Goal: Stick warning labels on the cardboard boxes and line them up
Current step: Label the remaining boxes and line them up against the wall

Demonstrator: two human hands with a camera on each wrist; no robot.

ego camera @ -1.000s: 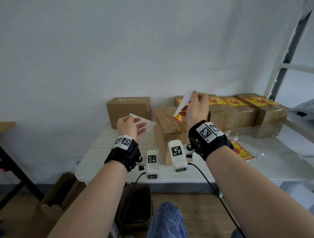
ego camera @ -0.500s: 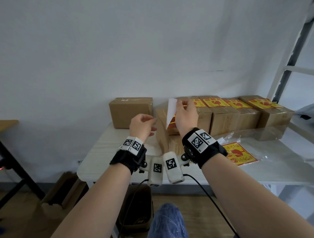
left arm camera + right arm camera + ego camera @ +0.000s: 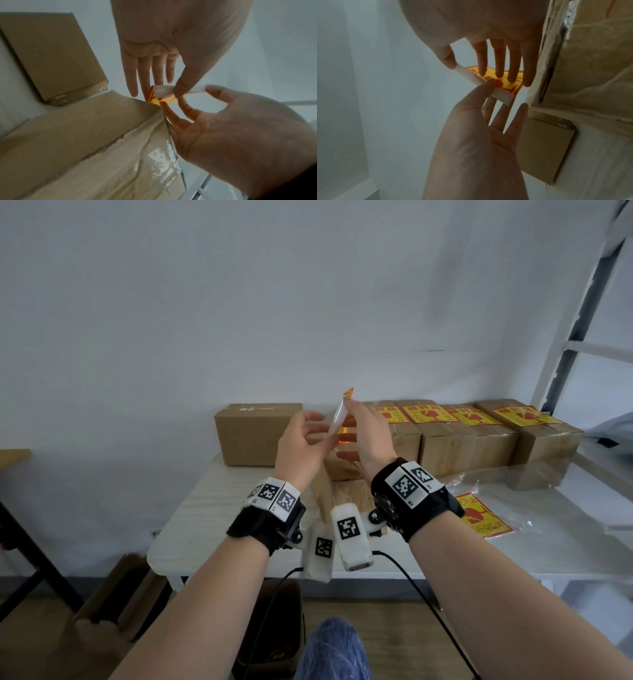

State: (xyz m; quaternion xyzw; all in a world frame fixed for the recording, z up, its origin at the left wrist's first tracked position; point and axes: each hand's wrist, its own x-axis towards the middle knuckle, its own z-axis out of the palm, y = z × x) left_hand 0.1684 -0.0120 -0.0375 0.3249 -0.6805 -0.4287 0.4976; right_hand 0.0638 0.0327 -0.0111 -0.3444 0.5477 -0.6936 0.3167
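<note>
A yellow-and-red warning label (image 3: pixel 348 392) with white backing paper (image 3: pixel 337 419) is held up in the air between both hands. My left hand (image 3: pixel 310 436) pinches the backing (image 3: pixel 502 96) between thumb and forefinger. My right hand (image 3: pixel 356 419) holds the label (image 3: pixel 505 81), thumb on the white strip and fingers spread on the printed side. Below the hands lies an unlabelled cardboard box (image 3: pixel 342 470) with tape (image 3: pixel 161 159), partly hidden. Another plain box (image 3: pixel 257 436) stands at the back left. A row of labelled boxes (image 3: pixel 462 440) lines the wall on the right.
A clear bag of spare labels (image 3: pixel 479 515) lies on the white table (image 3: pixel 212 525) to the right of my right wrist. A metal rack (image 3: pixel 565 337) stands at the right, a dark table (image 3: pixel 13 453) at the left, and a box (image 3: pixel 270 628) on the floor.
My left hand no longer holds the white sheet; it moved right and took hold of the label's backing. Both hands rose, with the label between them.
</note>
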